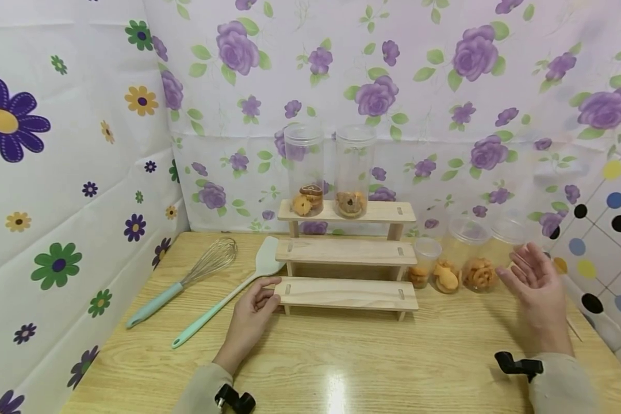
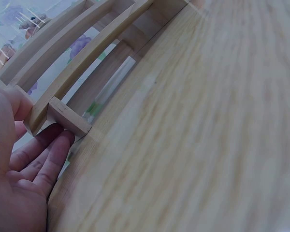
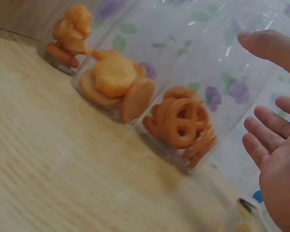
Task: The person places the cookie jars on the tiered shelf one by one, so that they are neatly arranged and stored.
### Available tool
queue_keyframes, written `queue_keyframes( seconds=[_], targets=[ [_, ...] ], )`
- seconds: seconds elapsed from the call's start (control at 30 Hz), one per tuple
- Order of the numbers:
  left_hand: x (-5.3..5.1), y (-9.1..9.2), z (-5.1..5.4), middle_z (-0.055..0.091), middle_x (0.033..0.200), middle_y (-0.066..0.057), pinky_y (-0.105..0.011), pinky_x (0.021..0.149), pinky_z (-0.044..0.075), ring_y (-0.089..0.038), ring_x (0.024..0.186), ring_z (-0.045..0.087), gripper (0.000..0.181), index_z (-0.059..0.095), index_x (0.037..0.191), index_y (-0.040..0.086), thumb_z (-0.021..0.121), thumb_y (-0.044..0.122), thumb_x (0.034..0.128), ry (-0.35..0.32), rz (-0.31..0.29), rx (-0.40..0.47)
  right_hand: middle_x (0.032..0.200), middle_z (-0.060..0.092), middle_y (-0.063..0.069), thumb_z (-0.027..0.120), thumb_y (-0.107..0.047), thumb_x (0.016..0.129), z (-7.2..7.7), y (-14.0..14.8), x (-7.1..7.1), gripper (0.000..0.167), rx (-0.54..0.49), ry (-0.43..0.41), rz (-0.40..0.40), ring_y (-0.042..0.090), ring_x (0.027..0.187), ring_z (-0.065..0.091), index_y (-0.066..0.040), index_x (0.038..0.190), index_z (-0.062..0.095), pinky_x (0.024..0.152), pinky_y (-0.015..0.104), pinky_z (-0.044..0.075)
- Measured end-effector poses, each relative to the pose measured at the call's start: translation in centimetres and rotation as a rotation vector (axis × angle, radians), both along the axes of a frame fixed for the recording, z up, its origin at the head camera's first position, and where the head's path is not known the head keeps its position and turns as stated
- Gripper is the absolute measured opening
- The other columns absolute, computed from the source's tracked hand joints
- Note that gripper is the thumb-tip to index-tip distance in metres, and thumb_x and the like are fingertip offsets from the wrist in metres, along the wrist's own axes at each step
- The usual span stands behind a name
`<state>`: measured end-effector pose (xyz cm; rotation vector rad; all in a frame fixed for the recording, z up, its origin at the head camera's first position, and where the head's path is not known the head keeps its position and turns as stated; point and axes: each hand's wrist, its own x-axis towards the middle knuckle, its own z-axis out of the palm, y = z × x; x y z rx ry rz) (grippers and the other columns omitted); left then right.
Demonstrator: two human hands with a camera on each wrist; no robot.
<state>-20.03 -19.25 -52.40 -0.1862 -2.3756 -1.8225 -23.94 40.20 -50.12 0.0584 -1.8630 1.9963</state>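
A three-tier wooden display stand [image 1: 341,290] stands mid-table. My left hand [image 1: 250,316] grips the left end of its lowest tier; in the left wrist view, fingers of the left hand [image 2: 19,179] reach beneath the board [image 2: 82,72]. On the top tier are two tall clear lidded jars, the left jar [image 1: 304,167] and the right jar [image 1: 354,172], with cookies at the bottom. My right hand [image 1: 540,299], fingers loosely bent and holding nothing, hovers beside a clear jar of pretzel-shaped biscuits [image 1: 479,275]. In the right wrist view that hand [image 3: 282,164] is apart from the pretzel-shaped biscuits' jar [image 3: 183,123].
Right of the stand, a small clear jar [image 1: 427,248] and a jar of fish-shaped biscuits [image 1: 447,277] line up with the pretzel jar. A whisk [image 1: 186,282] and a mint-and-white spatula [image 1: 227,296] lie on the left. Floral sheets [image 1: 315,86] hang behind the table.
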Motion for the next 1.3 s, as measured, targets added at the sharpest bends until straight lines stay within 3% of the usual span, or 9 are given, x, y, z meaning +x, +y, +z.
queue_keyframes(
  seconds=[0.1,0.23,0.47,0.67,0.97,1.3],
  targets=[
    [0.0,0.0,0.0,0.080,0.121,-0.006,-0.027,0.094,0.059,-0.023,0.113,0.075,0.035,0.069,0.148,0.027,0.068,0.020,0.1137,-0.001,0.003,-0.002,0.175,0.043,0.004,0.078,0.002,0.103,-0.9,-0.3,-0.4,0.090,0.001,-0.022,0.018,0.013,0.154,0.047,-0.021,0.177,0.031,0.112,0.009,0.043],
    [0.0,0.0,0.0,0.080,0.123,-0.006,-0.027,0.094,0.059,-0.022,0.115,0.074,0.035,0.069,0.148,0.027,0.068,0.019,0.1137,-0.005,-0.001,0.001,0.171,0.049,0.005,0.077,0.005,0.102,-1.9,-0.5,-0.8,0.089,0.029,-0.014,0.023,0.010,0.148,0.052,-0.016,0.176,0.033,0.109,0.009,0.045],
    [0.0,0.1,0.1,0.080,0.121,-0.007,-0.027,0.094,0.059,-0.021,0.113,0.074,0.035,0.070,0.148,0.025,0.069,0.019,0.1133,-0.008,-0.006,0.016,0.165,0.056,0.004,0.082,0.001,0.099,-2.4,-0.8,-1.4,0.085,0.176,-0.024,-0.042,0.008,0.141,0.057,-0.015,0.172,0.042,0.109,0.009,0.045],
    [0.0,0.0,0.0,0.080,0.123,-0.006,-0.029,0.095,0.060,-0.022,0.114,0.074,0.035,0.069,0.148,0.027,0.069,0.020,0.1133,-0.008,-0.006,0.018,0.146,0.067,-0.009,0.086,0.000,0.097,-2.2,-1.4,-1.7,0.080,0.215,-0.028,-0.105,0.010,0.133,0.063,-0.017,0.167,0.052,0.104,0.008,0.048],
    [-0.1,0.0,-0.1,0.080,0.123,-0.006,-0.027,0.094,0.059,-0.022,0.115,0.073,0.036,0.069,0.149,0.027,0.069,0.021,0.1135,-0.006,-0.008,0.015,0.138,0.071,-0.009,0.088,0.004,0.093,-1.9,-1.4,-1.4,0.076,0.111,-0.034,-0.142,0.008,0.128,0.066,-0.012,0.161,0.058,0.101,0.008,0.050],
    [0.0,0.0,-0.1,0.079,0.127,-0.005,-0.027,0.096,0.059,-0.023,0.120,0.072,0.036,0.068,0.149,0.026,0.068,0.019,0.1137,-0.004,-0.007,0.011,0.136,0.070,-0.005,0.089,0.004,0.092,0.8,-0.9,-0.6,0.073,0.113,-0.009,-0.283,0.013,0.126,0.063,-0.015,0.157,0.062,0.103,0.011,0.048]
  ],
)
